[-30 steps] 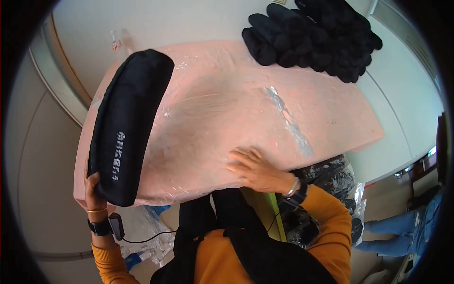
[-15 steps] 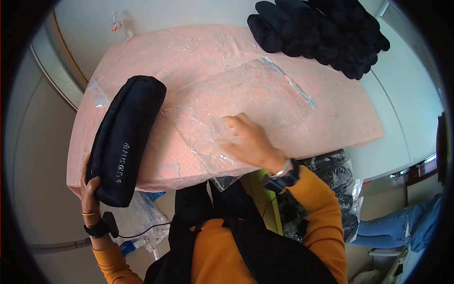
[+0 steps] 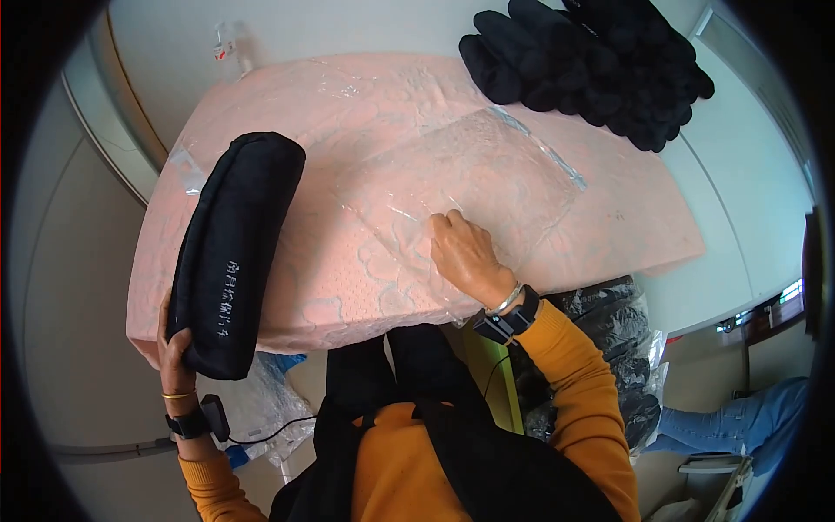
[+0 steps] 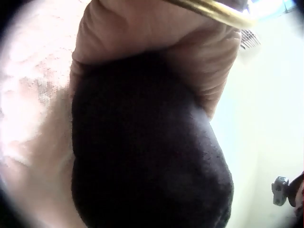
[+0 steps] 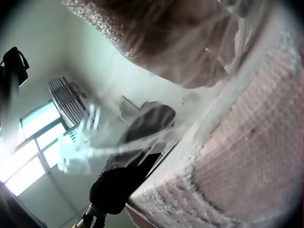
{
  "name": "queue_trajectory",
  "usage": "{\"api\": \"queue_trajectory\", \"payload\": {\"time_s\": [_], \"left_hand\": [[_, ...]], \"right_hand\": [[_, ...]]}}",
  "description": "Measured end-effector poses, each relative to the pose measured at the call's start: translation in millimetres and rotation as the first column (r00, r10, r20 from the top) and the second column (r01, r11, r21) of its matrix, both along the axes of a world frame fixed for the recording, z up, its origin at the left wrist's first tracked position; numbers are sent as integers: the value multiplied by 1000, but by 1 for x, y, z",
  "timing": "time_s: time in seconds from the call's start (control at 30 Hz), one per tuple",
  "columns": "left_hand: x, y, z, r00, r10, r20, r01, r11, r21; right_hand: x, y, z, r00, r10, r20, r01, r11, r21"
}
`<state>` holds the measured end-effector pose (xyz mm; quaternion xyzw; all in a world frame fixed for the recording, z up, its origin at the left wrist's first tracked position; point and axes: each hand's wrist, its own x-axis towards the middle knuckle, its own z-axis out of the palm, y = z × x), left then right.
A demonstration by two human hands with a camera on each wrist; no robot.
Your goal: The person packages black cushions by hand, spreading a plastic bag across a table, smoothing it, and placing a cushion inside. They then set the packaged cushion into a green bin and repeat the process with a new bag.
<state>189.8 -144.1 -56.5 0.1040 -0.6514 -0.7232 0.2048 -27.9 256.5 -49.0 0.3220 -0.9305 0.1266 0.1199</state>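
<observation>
Since the earliest frame, the clear plastic bag [image 3: 513,165] had shifted over the pink-covered table [image 3: 348,278], its silvery strip [image 3: 544,143] now farther toward the back; the far end of the black roll [image 3: 235,252] had come lower in the head view; the right hand [image 3: 470,257], flat with spread fingers before, had drawn its fingers in.

The roll lay lengthwise at the left side of the table, tilted slightly, its near end reaching past the front edge, pale printed characters running along its face; the left hand [image 3: 177,350] was clamped on that near end, thumb over the front and fingers round the outer side; the left wrist view showed the palm pressed about the dark plush end, a gold-coloured bangle [image 4: 213,12] above it.

The right hand was over the near part of the bag, to the right of the roll and well apart from it, fingers bent inward, creases in the film beside them; the fingertips were hidden, so whether they were pinched on the film could not be told; in the right wrist view, blurred film hung near the hand.

A pile of black rolls [image 3: 591,70] rested at the back right; a small clear bottle [image 3: 228,54] stood behind the table's left back corner; black bundles in plastic [image 3: 609,331] lay below the right front edge.
</observation>
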Motion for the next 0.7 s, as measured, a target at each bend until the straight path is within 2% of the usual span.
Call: {"api": "queue_trajectory", "payload": {"time_s": [0.07, 0.13, 0.17, 0.23, 0.33, 0.4, 0.43, 0.5, 0.53, 0.6, 0.63, 0.67, 0.7], "left_hand": [[10, 1, -3, 1000, -4, -14, 5, 1000, 31], [25, 3, -19, 1000, -5, -20, 10, 966, 260], [28, 1, -24, 1000, -10, -21, 17, 928, 372], [25, 26, -5, 997, -57, -46, 70, 929, 365], [19, 58, 16, 985, -146, -97, 171, 920, 353], [9, 69, 24, 960, -261, -98, 278, 923, 266], [4, 73, 27, 942, -321, -97, 334, 917, 219], [0, 77, 31, 935, -349, -67, 355, 908, 225], [0, 79, 33, 933, -360, -26, 356, 905, 233], [-1, 84, 41, 927, -375, 12, 361, 902, 235], [-1, 87, 46, 942, -335, 7, 321, 907, 272], [0, 92, 51, 955, -295, 4, 280, 909, 309], [1, 95, 55, 967, -254, 1, 238, 908, 346]], "right_hand": [[-8, 2, -1, 999, -26, -25, 26, 999, -24], [-15, 1, -1, 998, -44, -40, 42, 998, -42], [-18, 2, 0, 999, -3, -44, -4, 989, -149], [-19, 6, 3, 995, 74, -62, -91, 932, -351], [-13, 10, 24, 998, 53, -31, -61, 912, -405], [-10, 13, 35, 999, 34, -27, -42, 900, -434], [-10, 16, 39, 995, 50, 87, 4, 851, -526], [-9, 21, 45, 948, 115, 296, 124, 725, -678], [-8, 24, 48, 952, 104, 288, 128, 722, -680], [-3, 25, 51, 985, 113, 131, 5, 738, -675], [-1, 24, 52, 991, 121, 52, -56, 746, -664], [1, 23, 54, 992, 115, 47, -54, 744, -666], [4, 21, 54, 992, 113, -56, -123, 759, -639]]}}
